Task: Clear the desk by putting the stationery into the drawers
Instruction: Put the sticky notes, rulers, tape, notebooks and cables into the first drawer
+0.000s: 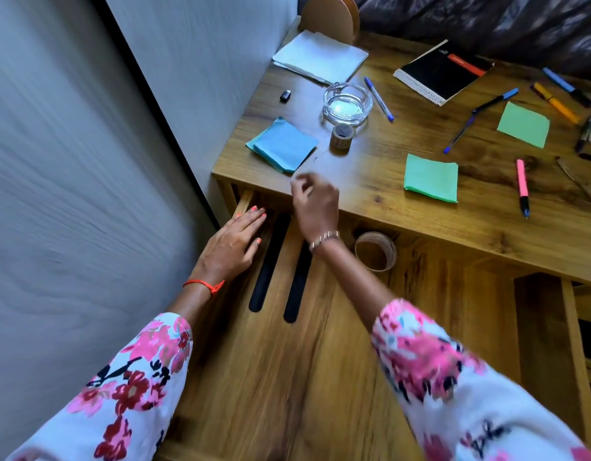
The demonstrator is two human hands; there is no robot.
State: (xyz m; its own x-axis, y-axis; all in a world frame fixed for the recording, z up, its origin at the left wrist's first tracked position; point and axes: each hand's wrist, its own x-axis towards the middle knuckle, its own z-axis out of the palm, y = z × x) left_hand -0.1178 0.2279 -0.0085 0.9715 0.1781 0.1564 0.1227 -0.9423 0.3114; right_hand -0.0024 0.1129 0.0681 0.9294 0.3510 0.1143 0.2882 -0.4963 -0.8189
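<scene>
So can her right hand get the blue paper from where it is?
Probably yes. The right hand hovers at the desk's front edge, just in front of the blue paper, and nothing lies between them. The small tape roll sits off to the side, out of the way.

desk (420,207): wood-grain, smooth | ashtray (347,102): clear glossy glass | blue notes (282,144): matt paper
</scene>
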